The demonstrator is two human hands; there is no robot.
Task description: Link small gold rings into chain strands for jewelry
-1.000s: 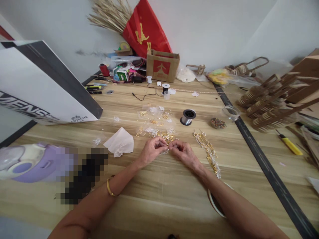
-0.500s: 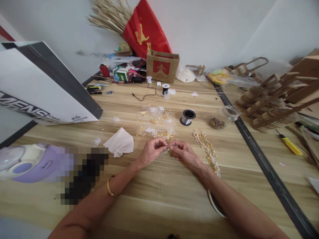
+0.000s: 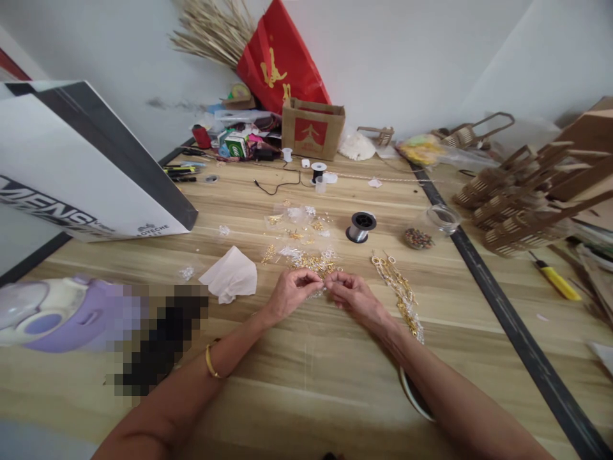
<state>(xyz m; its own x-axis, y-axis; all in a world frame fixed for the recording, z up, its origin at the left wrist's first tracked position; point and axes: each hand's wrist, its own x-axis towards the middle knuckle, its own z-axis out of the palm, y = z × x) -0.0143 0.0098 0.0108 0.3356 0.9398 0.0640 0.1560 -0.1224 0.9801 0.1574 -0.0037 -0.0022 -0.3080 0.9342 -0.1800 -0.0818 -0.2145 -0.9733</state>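
My left hand and my right hand meet fingertip to fingertip low over the table. Thumb and forefinger are pinched together on each. Whatever sits between the fingertips is too small to make out. Just beyond them lies a pile of gold and silver beads. Small clear bags of similar pieces spread out behind that pile. Right of my right hand, gold and silver chains with rings at their far end lie in a long bundle, partly behind my forearm.
A wire spool stands behind my right hand, near a jar of beads. Left are a crumpled tissue, a white box and a purple and white object. Wooden baskets and a yellow-handled tool lie right.
Both hands stay almost in the same place, with their fingertips still together. Only a very slight shift of the fingers shows.
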